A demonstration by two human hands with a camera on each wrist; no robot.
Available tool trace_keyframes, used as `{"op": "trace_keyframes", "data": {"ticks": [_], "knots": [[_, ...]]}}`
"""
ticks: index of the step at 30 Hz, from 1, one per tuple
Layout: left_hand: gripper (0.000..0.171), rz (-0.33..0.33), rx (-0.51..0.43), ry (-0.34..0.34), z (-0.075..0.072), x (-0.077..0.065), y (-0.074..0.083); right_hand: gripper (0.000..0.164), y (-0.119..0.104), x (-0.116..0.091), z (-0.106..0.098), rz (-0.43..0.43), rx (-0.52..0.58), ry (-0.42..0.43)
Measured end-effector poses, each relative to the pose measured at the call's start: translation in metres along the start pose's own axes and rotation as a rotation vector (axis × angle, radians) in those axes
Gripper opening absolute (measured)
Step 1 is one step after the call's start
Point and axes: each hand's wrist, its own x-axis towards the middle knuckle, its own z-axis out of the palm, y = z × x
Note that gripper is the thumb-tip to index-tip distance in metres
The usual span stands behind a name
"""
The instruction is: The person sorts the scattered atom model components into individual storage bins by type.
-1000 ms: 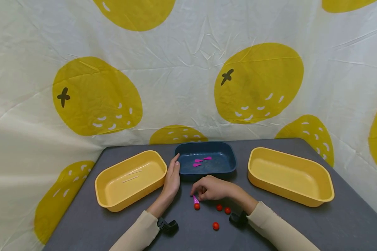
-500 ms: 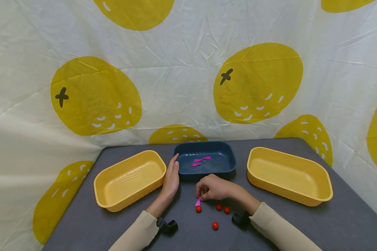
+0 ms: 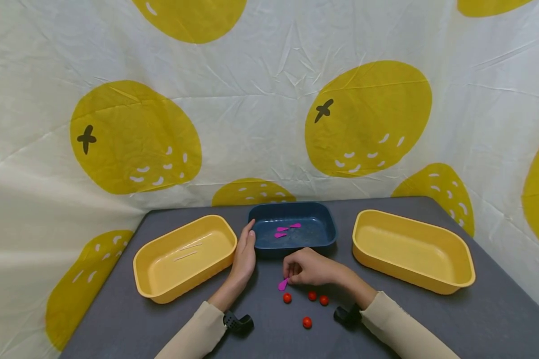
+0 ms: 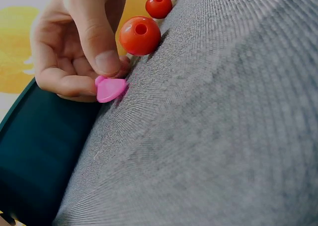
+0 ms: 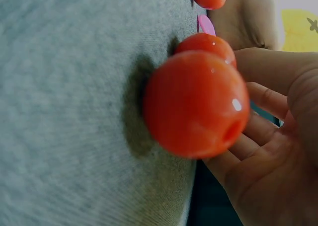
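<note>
My right hand [image 3: 309, 268] pinches the narrow end of a small pink teardrop-shaped piece [image 3: 283, 284] low over the grey cloth. In the left wrist view, thumb and forefinger meet on that pink piece [image 4: 111, 90], its wide end sticking out. Just in front of it lies a red bead [image 3: 287, 298]; a hole shows in a nearby red bead [image 4: 140, 36]. My left hand [image 3: 244, 257], fingers straight, rests against the left side of the dark blue tray [image 3: 316, 240]. Inside this tray lie three pink pieces [image 3: 281, 229] of the same shape.
More red beads [image 3: 307, 322] lie on the cloth around my right wrist. At the left stands a yellow tray [image 3: 161, 294] holding two thin pale sticks [image 3: 185, 256]. Another yellow tray [image 3: 413, 249] stands at the right. A lemon-print curtain [image 3: 251, 134] hangs behind the table.
My right hand has shifted a little rightward with the pink piece, which has turned. The red bead beside it moved slightly right and now shows apart from the piece. The left hand stayed put.
</note>
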Motion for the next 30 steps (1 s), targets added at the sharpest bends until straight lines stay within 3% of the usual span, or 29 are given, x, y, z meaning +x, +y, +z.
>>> {"op": "trace_keyframes", "data": {"ticks": [14,19,22,25,30], "knots": [[0.050,-0.025,-0.001,-0.017,-0.001,-0.001,0.002,0.006,0.005,-0.002,0.002,0.002,0.056,0.034],[0.048,-0.041,0.008,-0.028,-0.002,-0.007,0.018,0.005,0.007,-0.003,0.002,0.016,0.085,0.034],[0.051,-0.026,0.013,-0.014,-0.002,-0.008,0.017,0.005,0.008,-0.003,0.002,0.018,0.099,0.034],[0.053,-0.014,0.009,-0.004,0.000,-0.002,0.002,0.006,0.009,-0.003,0.002,0.015,0.122,0.042],[0.049,-0.027,-0.004,-0.012,0.001,-0.001,0.003,0.008,0.008,-0.004,0.003,0.042,0.188,0.044]]}}
